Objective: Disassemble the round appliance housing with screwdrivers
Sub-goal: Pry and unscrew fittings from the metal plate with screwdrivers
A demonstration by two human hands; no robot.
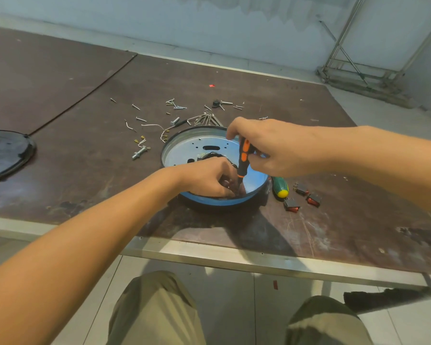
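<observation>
The round housing (217,201) lies open side up on the bench (110,170), near its front edge. The right hand (266,148) grips an orange-black screwdriver (243,158) upright, tip inside the housing. The left hand (204,179) curls its fingers beside that tip — whether they hold anything cannot be told.

- The bench (85,170) has a dark brown, scuffed top with a pale metal edge along the near side.
- A round housing (209,201) sits near the front edge.
- Just behind it lie hex keys (205,120) and scattered screws (177,105).
- A green-handled screwdriver (280,188) and three red switches (291,204) lie on the right.
- A black round cover (3,153) lies far left.
</observation>
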